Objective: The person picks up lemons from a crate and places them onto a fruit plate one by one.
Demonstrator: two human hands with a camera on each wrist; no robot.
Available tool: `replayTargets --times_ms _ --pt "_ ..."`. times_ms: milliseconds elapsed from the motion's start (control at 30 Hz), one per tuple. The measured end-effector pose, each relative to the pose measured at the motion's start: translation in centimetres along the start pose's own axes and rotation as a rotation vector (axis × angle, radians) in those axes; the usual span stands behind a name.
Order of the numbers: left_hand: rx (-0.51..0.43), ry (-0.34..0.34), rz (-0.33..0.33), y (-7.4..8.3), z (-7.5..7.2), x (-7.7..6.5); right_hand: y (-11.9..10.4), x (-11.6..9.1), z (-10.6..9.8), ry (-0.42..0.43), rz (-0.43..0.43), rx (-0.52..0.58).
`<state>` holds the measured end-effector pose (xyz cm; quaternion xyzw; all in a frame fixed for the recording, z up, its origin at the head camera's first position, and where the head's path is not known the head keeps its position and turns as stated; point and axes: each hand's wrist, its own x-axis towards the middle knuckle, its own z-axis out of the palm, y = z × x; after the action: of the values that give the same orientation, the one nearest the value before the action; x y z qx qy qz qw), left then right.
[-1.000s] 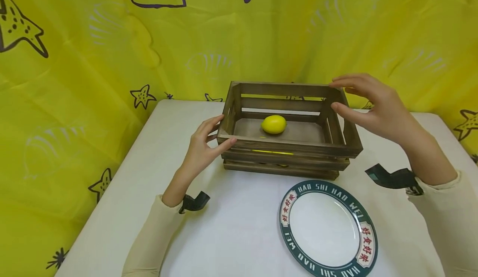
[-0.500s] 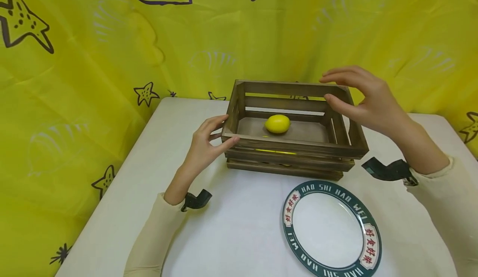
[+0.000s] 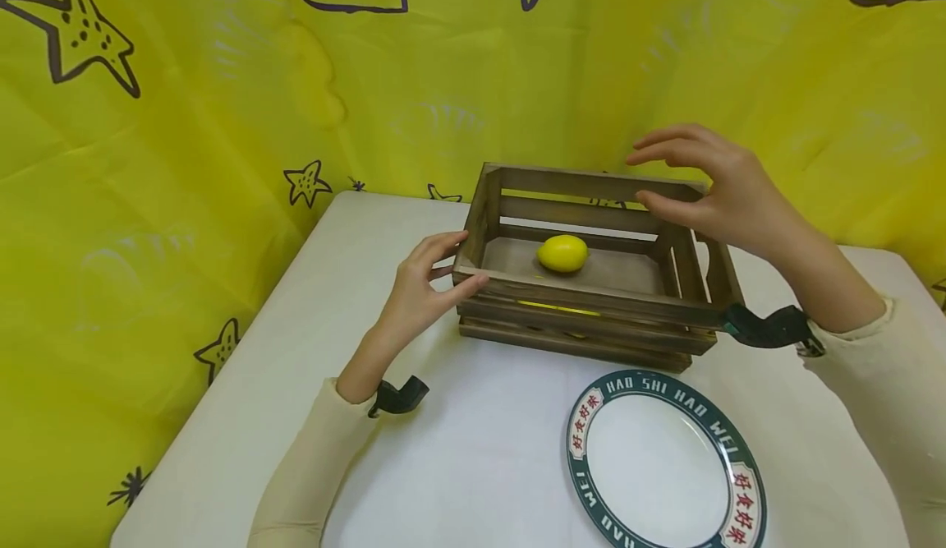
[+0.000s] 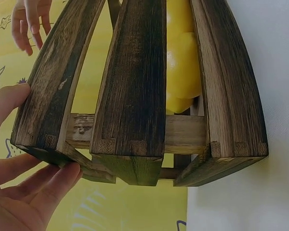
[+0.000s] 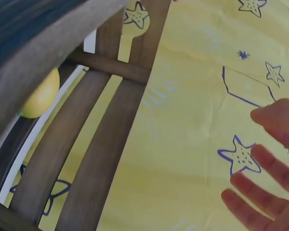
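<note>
A brown slatted wooden crate [image 3: 628,306] sits on the white table with a yellow lemon [image 3: 563,253] on its floor. More yellow fruit [image 4: 183,62] shows between the slats in the left wrist view, low behind the front side. My left hand [image 3: 421,293] grips the crate's left front corner, thumb on the front top slat and fingers against the end. Over the crate's back right corner hovers my right hand [image 3: 727,186], fingers spread and loosely bent, holding nothing. In the right wrist view its fingers [image 5: 260,185] are apart from the crate.
A white plate [image 3: 636,382] with a green lettered rim lies on the table just in front of the crate's right half. Close behind the table hangs a yellow curtain [image 3: 369,80] with drawn starfish. Dark camera mounts [image 3: 769,326] stick out from both wrists.
My right hand has moved left and inward from the crate's right rim, rising slightly. The left hand stays on its corner. The head view has shifted, so the whole scene sits farther right.
</note>
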<state>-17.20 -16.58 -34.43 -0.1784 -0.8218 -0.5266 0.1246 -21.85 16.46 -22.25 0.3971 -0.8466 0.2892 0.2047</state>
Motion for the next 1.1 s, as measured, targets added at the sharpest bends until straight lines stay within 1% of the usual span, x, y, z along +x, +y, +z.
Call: replayTargets --times_ms 100,233,333,467,533,633,700,767,867,967,1100 --pt "-0.009 -0.005 0.004 0.0 0.0 -0.1 0.1 0.2 0.3 -0.010 0.023 -0.005" --pt "-0.001 -0.005 0.016 0.3 -0.2 0.1 0.4 0.6 0.3 -0.026 0.033 0.002" --pt "0.011 -0.003 0.007 0.3 -0.2 0.1 0.7 1.1 0.5 -0.050 0.038 0.034" --pt "0.022 -0.003 -0.005 0.3 0.0 -0.3 0.8 1.9 0.8 -0.083 0.033 0.038" --pt "0.019 -0.004 0.005 0.3 0.0 -0.4 0.9 2.2 1.0 -0.085 0.016 0.023" --pt "0.008 -0.009 0.016 0.3 0.2 -0.7 1.0 2.4 1.3 -0.080 -0.050 0.018" --pt "0.003 -0.010 0.016 0.2 0.3 -0.9 1.1 2.4 1.6 -0.097 -0.091 0.016" --pt "0.004 -0.007 0.011 0.2 0.3 -1.1 1.2 2.4 1.8 -0.147 -0.115 0.024" --pt "0.012 0.005 0.011 0.2 0.3 -1.2 1.3 2.8 2.1 -0.256 -0.119 0.040" --pt "0.014 0.009 0.019 0.3 0.3 -1.0 1.5 3.3 2.3 -0.373 -0.113 0.053" --pt "0.012 0.007 0.028 0.2 0.4 -0.5 2.1 4.2 2.7 -0.473 -0.109 0.059"
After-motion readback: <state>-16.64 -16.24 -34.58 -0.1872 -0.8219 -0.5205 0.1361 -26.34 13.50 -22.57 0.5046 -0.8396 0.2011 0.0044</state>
